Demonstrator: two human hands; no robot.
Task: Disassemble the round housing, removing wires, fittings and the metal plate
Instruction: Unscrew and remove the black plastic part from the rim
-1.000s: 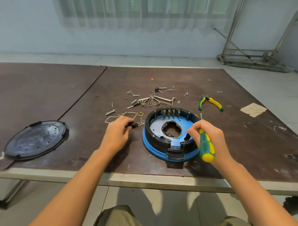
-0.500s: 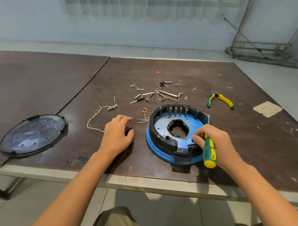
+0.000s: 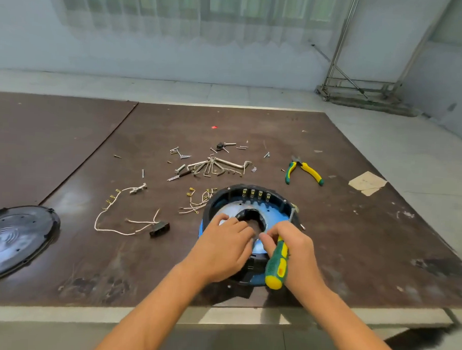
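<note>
Head camera, looking down at a worn brown table [image 3: 354, 233].

A round black plastic housing on a blue base [image 3: 274, 196] sits near the front edge, right of centre. Inside it lies a silvery metal plate [image 3: 231, 210] with a dark, irregular hole in the middle. A row of small metal terminals lines the far inner wall.

The left hand [image 3: 221, 251] reaches into the housing, fingers stretched out on the plate beside the hole. Whether a fingertip hooks the plate's edge is too blurred to tell. The right hand [image 3: 295, 246] grips a green-and-yellow-handled screwdriver [image 3: 276, 266], handle pointing back toward the person. Its thumb and forefinger curl down at the plate's near edge.

A white wire ending in a small black connector block [image 3: 159, 228] lies to the left, clear of the housing. A bundle of short wires with brass ends [image 3: 194, 205] lies just beside the housing's left wall.

Farther back are scattered screws and bent metal fittings [image 3: 211, 166], and green-and-yellow pliers [image 3: 303, 171] to their right. A round black lid [image 3: 12, 242] lies at the far left.

The wires look to be out, so the plate seems the step in hand. The next move likely calls for lifting or prying its edge, once any fasteners are loose.
</note>
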